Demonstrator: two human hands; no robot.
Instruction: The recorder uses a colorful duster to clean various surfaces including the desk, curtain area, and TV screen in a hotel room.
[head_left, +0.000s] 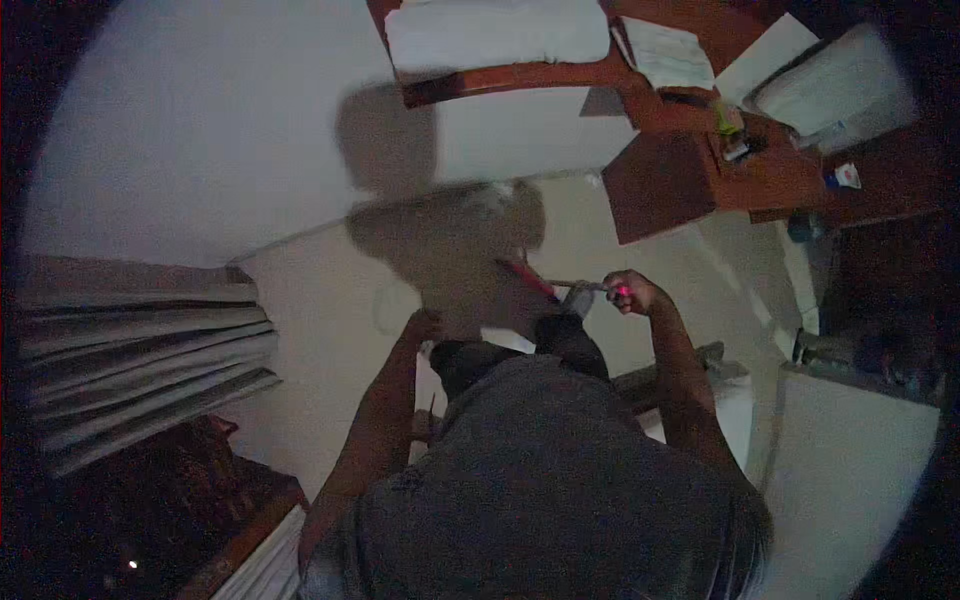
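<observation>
My right hand (631, 292) is closed around the end of a thin rod (581, 285), held out in front of my body. A red spot glows on the fingers; its source is unclear. The rod reaches left towards a long red bar (534, 279), which looks like the head of a floor tool, but the dim picture does not settle it. Beside the bar shows my foot (579, 300). My left hand (426, 327) hangs low in front of my left thigh, dark and blurred. Its fingers and anything in them cannot be made out.
Pale floor (315, 292) spreads ahead, with my shadow across it and the wall. A brown wooden desk (660, 184) bears papers and small items at the upper right. Curtains (150, 352) hang at the left. A white panel (847, 465) stands to my right.
</observation>
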